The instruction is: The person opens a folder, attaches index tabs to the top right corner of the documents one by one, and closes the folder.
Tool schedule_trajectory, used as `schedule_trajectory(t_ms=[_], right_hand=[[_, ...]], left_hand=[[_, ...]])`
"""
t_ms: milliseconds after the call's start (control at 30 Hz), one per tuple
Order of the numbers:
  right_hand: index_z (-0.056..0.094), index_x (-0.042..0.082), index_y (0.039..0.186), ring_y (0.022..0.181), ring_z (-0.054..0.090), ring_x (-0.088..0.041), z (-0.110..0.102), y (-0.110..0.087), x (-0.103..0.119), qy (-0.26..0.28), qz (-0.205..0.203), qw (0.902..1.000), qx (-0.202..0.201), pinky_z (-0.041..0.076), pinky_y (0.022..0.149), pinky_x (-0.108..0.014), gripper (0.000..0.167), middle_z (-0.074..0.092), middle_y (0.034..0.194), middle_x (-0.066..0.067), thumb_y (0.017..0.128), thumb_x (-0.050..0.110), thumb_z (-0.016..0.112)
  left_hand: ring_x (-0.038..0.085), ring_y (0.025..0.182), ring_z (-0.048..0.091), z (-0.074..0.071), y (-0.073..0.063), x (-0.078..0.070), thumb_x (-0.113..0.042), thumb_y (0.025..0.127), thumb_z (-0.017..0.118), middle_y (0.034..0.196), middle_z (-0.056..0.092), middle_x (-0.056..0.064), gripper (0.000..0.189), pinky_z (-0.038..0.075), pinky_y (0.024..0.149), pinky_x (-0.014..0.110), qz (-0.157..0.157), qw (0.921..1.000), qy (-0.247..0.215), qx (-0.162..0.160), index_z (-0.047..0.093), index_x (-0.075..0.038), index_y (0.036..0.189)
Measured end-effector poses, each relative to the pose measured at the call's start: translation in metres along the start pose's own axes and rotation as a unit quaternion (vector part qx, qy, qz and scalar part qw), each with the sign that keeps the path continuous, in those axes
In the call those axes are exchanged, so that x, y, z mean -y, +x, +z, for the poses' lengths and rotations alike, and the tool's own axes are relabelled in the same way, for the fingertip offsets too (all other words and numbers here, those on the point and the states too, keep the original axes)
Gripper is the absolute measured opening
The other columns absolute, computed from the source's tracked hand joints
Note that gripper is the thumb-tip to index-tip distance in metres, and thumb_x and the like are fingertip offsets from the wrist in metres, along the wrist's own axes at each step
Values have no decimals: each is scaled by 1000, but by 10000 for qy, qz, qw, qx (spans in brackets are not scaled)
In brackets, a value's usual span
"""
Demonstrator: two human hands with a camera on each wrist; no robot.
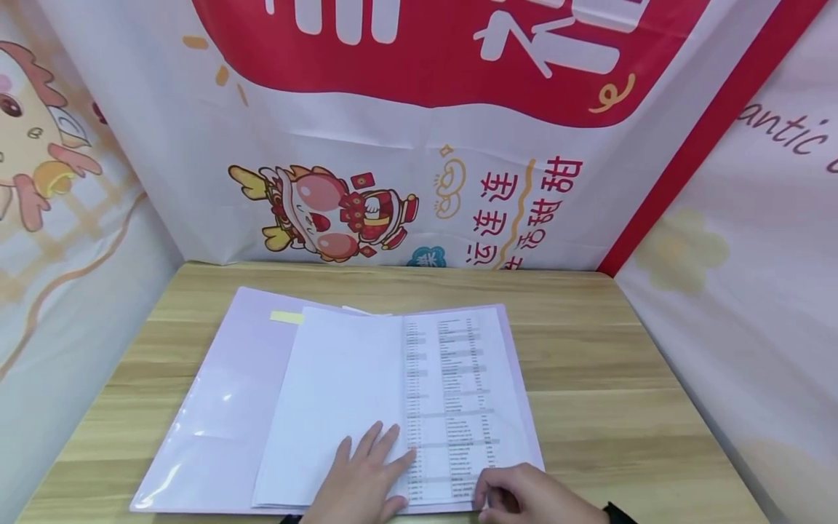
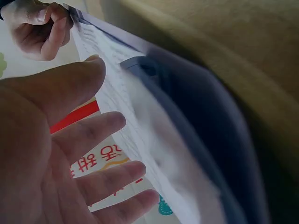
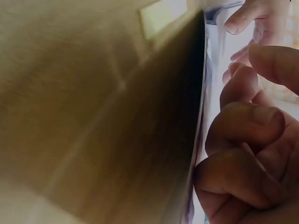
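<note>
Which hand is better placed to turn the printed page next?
Probably the right hand: it is curled at the lower right corner of the printed page, while the left hand is spread mostly over the blank page.

Head — downward, wrist views — close (sharing hands (image 1: 362,477))

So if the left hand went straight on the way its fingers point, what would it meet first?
Probably more of the blank white paper page: the left hand points toward the far edge of the lilac plastic folder. Depth leaves actual contact unclear.
</note>
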State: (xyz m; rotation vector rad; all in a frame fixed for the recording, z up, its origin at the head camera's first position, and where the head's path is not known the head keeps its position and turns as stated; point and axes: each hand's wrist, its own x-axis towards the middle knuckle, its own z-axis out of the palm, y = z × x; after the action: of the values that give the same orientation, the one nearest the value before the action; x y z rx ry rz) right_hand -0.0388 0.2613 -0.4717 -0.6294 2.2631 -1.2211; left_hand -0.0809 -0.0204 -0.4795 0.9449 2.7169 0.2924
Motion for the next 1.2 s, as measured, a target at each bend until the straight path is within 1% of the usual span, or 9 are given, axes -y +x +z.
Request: schedule_trajectory(t_ms=[133,333,433,600,733,800,933,1033,1200], right_hand=[[68,19,95,56,43,11,4,-2,-12,160,-25,9999,-41,37,50,-10,9,51,64,12,96,26,62],[68,17,97,59,45,12,12,-2,-31,237,-48,9997,-83,39,51,-10,7,51,68,15,94,22,65],[68,14,97,58,44,11,16,-1,-39,530,105,9985,-57,36,51,-9,6,50,68,16,91,15,67],[69,14,93,55,43,8,20,1,-42,923,573,9940,-76,34,50,-9,13,49,66,17,82,8,70],[68,16,91,53,41,8,21,1,-41,699,647,9953,-155,31,48,-10,16,48,65,17,80,5,69],[67,17,90,52,40,9,21,1,-40,460,594,9970,-201,29,48,-10,19,47,65,19,78,3,69],[65,17,88,52,39,8,23,2,-41,386,657,9967,-271,27,47,-10,18,47,65,19,77,2,68],[64,18,86,52,39,8,25,3,-41,282,716,9964,-354,27,48,-11,18,46,64,18,77,3,67],[63,23,83,52,39,7,29,5,-36,-186,941,9940,-520,31,50,-12,20,44,61,20,76,4,68]], left_hand=[[40,140,39,7,3,2,-50,84,68,152,44,14,56,37,101,70,-132,9998,-38,141,59,-30,135],[40,139,41,13,4,3,-51,83,68,151,44,15,56,38,101,70,-99,9998,136,84,60,-30,134],[39,139,42,16,4,3,-52,83,67,151,45,14,55,39,101,69,-67,9996,281,48,61,-30,133],[38,138,43,20,4,3,-54,83,66,150,46,14,54,41,100,67,8,9985,538,-55,62,-30,131],[37,138,42,21,4,3,-54,84,65,151,45,13,54,42,100,66,2,9983,572,-61,62,-30,132],[37,138,42,22,4,3,-54,84,66,151,45,13,54,42,100,66,-19,9984,563,-58,62,-29,131],[38,137,43,24,4,2,-53,82,67,150,46,14,54,42,99,66,-43,9986,518,-130,63,-29,131],[38,137,44,25,4,2,-54,82,68,149,46,14,55,43,98,66,-50,9986,505,-173,63,-29,130],[37,137,43,24,5,2,-54,83,67,150,46,13,54,43,99,65,-83,9986,511,-119,63,-29,130]])
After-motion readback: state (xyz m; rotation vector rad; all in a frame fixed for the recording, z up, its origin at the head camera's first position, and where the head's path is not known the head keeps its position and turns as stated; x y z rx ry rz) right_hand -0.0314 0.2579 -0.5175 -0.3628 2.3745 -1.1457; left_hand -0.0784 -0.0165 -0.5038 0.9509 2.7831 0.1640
